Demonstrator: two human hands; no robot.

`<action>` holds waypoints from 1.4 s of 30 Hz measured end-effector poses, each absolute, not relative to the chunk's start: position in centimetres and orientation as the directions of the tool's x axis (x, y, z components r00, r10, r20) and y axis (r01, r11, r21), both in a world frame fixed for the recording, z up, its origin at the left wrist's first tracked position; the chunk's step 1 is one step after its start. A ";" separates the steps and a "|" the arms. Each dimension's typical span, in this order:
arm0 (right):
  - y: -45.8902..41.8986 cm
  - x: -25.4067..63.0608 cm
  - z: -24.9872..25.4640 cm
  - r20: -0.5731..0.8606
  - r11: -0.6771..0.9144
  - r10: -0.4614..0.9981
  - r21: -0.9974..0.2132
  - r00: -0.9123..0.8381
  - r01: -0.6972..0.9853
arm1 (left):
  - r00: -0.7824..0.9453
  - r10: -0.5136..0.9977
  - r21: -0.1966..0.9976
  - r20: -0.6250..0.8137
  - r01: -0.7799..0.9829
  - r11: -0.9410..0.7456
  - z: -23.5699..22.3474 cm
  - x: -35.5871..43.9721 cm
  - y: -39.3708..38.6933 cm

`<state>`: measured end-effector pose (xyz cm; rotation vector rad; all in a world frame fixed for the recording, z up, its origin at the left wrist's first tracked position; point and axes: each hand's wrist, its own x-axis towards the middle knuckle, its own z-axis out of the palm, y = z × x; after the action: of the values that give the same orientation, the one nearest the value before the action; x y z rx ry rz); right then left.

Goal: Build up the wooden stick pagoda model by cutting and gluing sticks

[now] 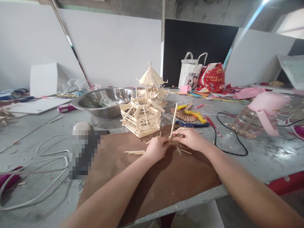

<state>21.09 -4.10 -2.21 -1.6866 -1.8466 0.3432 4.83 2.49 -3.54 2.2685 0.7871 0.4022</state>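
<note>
My left hand (155,148) and my right hand (187,138) meet over a brown paper sheet (133,186), fingers pinched together. Between them stands a thin wooden stick (173,122), nearly upright, gripped at its lower end by both hands. Just behind the hands sits a pagoda model of wooden sticks (143,107), its peaked roof at the top. A few loose sticks (135,152) lie on the paper left of my left hand, and more lie under my right hand.
A steel bowl (95,101) sits behind the model. A yellow tool and a folded paper fan (187,114) lie to the right, with a black cable (228,139) and a clear bottle with pink cap (261,118). White cord (45,167) loops left. Bags (201,76) stand at the back.
</note>
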 end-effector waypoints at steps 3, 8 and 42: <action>-4.8 23.7 -0.9 0.107 -0.081 0.986 -0.377 0.130 0.923 | 0.762 0.647 0.702 0.041 0.439 -0.561 -3.5 4.9 2.3; -5.8 27.4 -0.5 -0.103 -0.316 0.945 -0.031 0.311 0.948 | 0.752 0.656 0.650 0.074 0.462 -0.603 -3.5 5.0 2.3; -10.6 24.4 -0.6 0.056 -0.461 0.887 0.052 0.458 0.886 | 0.699 0.701 0.583 0.141 0.514 -0.630 -3.6 5.2 1.8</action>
<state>24.42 -10.63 -0.61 -2.6949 -1.6393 -0.1186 5.21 1.84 -3.57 2.3966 0.9303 0.4888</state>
